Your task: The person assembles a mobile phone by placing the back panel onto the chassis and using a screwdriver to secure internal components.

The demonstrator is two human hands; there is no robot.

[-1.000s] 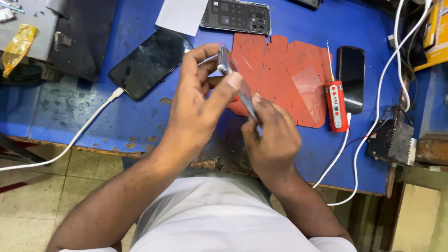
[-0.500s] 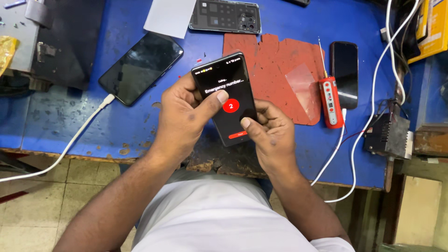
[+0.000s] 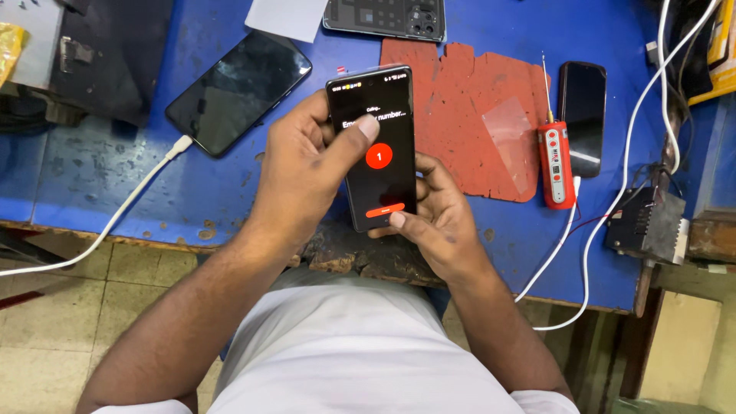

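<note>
Both hands hold one lit phone [image 3: 377,149] above the near edge of the blue worktop [image 3: 100,184], screen facing up. The left hand [image 3: 307,172] wraps its fingers around the phone's left side, thumb pressed on the screen. The right hand [image 3: 441,222] cups the lower right corner, its fingers closed under the phone and the thumb tip at the bottom edge.

The worktop's near edge is chipped and worn just below the hands. Bare blue surface lies to the left of the hands, crossed only by a white cable [image 3: 115,218]; to the right, two more white cables [image 3: 613,192] run over the edge.

Counted: four phones in all. Besides the held one, a dark phone [image 3: 238,90] lies slanted at the left with the cable plugged in, a slim dark phone [image 3: 581,115] lies at the right, and an opened phone back [image 3: 385,17] sits at the far edge. One red mat [image 3: 468,100], one red pen-shaped tool [image 3: 555,157] just beside the slim phone, one small metal box [image 3: 644,222] at the right edge.
</note>
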